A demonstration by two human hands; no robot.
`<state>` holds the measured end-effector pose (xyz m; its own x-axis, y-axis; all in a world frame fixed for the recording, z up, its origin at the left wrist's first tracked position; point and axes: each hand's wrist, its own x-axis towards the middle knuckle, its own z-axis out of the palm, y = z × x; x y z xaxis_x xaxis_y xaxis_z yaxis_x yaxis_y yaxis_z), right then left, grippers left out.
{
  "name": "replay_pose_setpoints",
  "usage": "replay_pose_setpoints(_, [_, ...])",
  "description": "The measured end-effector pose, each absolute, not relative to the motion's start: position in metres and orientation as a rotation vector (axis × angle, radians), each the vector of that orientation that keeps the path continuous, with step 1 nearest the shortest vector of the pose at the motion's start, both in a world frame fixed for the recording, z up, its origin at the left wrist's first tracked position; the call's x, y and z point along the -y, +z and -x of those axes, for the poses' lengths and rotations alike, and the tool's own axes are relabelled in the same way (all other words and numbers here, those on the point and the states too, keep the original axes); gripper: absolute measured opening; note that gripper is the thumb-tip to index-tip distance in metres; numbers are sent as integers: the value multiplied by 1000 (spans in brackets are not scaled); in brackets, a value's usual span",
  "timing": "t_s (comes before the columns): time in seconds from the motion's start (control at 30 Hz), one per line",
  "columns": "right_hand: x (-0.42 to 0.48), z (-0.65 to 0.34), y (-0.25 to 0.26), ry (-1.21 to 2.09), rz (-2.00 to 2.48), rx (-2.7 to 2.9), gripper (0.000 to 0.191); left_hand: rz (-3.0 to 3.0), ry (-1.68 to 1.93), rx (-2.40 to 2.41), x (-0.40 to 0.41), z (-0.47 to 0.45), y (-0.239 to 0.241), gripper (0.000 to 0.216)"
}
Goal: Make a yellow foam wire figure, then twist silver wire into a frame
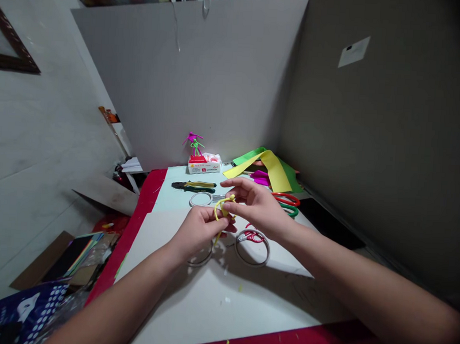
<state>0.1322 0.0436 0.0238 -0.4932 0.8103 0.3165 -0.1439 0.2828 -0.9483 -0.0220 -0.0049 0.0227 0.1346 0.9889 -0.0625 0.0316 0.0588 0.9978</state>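
Both my hands meet over the white work sheet (222,296) on the table. My left hand (200,230) is closed around the lower part of a thin yellow pipe cleaner (220,209). My right hand (257,202) pinches the upper bent loop of the same pipe cleaner between thumb and fingertips. Its yellow tail hangs down below my left fingers. Directly under the hands lie two wire rings (253,248) and a pair of red-handled scissors (251,237).
Pliers (194,186) and a roll of tape (201,199) lie behind the hands. A small box (204,165) with a pink and green pipe-cleaner figure (193,143) stands at the back. Yellow and green paper strips (271,169), red and green rings (288,203) are right. Clutter sits on the floor left.
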Motion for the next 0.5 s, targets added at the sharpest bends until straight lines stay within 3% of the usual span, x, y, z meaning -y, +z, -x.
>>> replay_pose_setpoints(0.23, [-48,-130,18,1442,627,1442,34,-1228,971,-1166,2,25,20,29])
replay_pose_setpoints(0.5, [-54,-128,9,1431,681,1275,36,-1209,854,-1211,-1,30,21,27])
